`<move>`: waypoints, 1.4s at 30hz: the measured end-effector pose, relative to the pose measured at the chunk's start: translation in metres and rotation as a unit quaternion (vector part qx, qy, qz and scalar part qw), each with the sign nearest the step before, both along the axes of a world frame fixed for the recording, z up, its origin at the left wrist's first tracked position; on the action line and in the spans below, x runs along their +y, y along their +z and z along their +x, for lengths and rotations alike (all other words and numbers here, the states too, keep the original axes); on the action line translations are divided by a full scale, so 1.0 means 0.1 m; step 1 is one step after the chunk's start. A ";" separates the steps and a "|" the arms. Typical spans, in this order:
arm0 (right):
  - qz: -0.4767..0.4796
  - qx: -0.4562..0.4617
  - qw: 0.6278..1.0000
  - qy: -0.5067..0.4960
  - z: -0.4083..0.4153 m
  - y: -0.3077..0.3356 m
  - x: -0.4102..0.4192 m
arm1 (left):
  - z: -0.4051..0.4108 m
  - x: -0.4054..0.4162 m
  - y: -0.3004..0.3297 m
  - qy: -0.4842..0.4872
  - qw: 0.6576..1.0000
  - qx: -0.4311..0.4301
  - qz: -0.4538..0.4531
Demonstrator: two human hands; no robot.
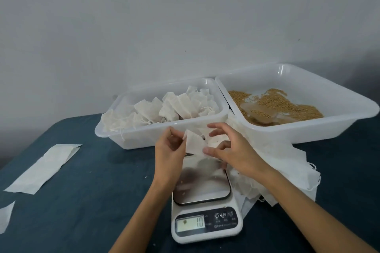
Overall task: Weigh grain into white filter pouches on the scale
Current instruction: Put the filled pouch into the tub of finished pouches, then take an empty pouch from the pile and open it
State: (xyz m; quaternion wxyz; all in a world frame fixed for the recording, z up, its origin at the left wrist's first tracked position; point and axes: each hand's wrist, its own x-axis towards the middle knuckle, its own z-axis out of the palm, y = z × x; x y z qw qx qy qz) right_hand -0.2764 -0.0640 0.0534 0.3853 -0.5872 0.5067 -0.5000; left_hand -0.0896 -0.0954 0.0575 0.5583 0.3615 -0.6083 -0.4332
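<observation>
Above scale (202,195), pouch (194,145) tilted upright.

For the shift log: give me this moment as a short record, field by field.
left hand: left hand pinches one edge of the white pouch
right hand: right hand grips the pouch's other side
pouch position: held above the far end of the scale platform, not resting on it
scale display: scale display appears to read 10
left tray: left tray holds a heap of white pouches
right tray: right tray holds grain
loose pouches: loose pouches piled right of the scale
table: blue cloth
</observation>
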 end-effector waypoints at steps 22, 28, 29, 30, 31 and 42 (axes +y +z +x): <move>-0.053 -0.088 0.992 -0.068 -0.09 -0.06 -0.09 | 0.02 0.02 -0.05 0.166 0.950 -0.171 -0.201; -0.075 -0.082 0.994 -0.025 -0.02 -0.01 -0.04 | -0.08 0.10 -0.01 -0.017 0.978 -0.161 -0.128; -0.070 -0.093 0.993 -0.009 0.01 0.01 -0.02 | -0.08 0.10 -0.01 -0.039 0.983 -0.148 -0.101; -0.062 -0.107 0.992 0.007 0.04 0.02 -0.01 | -0.07 0.10 -0.01 -0.061 0.985 -0.138 -0.079; -0.050 -0.121 0.991 0.022 0.07 0.03 0.00 | -0.06 0.09 -0.02 -0.080 0.986 -0.132 -0.064; -0.111 -0.048 0.993 -0.006 0.08 0.05 0.04 | -0.01 0.06 -0.02 -0.065 0.995 -0.073 -0.026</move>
